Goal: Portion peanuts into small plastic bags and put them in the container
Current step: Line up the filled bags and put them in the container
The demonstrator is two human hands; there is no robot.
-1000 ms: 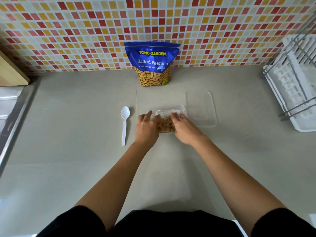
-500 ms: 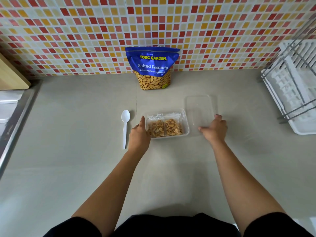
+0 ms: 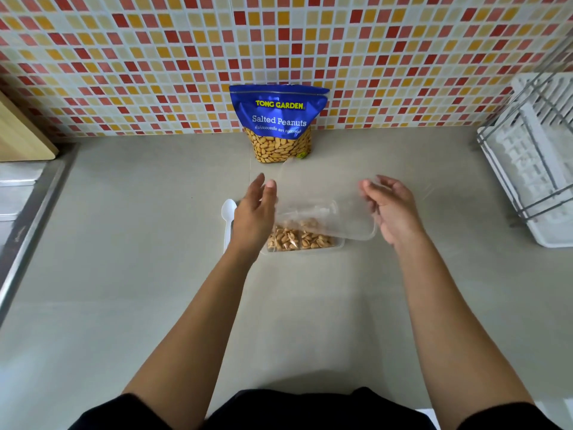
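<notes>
A clear plastic container (image 3: 338, 245) sits on the grey counter, with small bags of peanuts (image 3: 297, 238) lying inside it. Above it hangs a transparent lid (image 3: 325, 193), tilted, its near edge low over the container. My left hand (image 3: 255, 212) grips the lid's left edge with thumb and fingers. My right hand (image 3: 392, 207) holds its right side. The blue Salted Peanuts pouch (image 3: 279, 119) stands upright against the tiled wall behind them. Part of the container's left side is hidden by my left hand.
A white plastic spoon (image 3: 228, 212) lies just left of the container, partly behind my left wrist. A white dish rack (image 3: 533, 156) stands at the right edge. At the far left are a wooden board (image 3: 21, 141) and a steel sink rim (image 3: 28, 218).
My right hand took the lid from the counter to the right and brought it over the container. My left hand rose from the container's side to the lid's left edge.
</notes>
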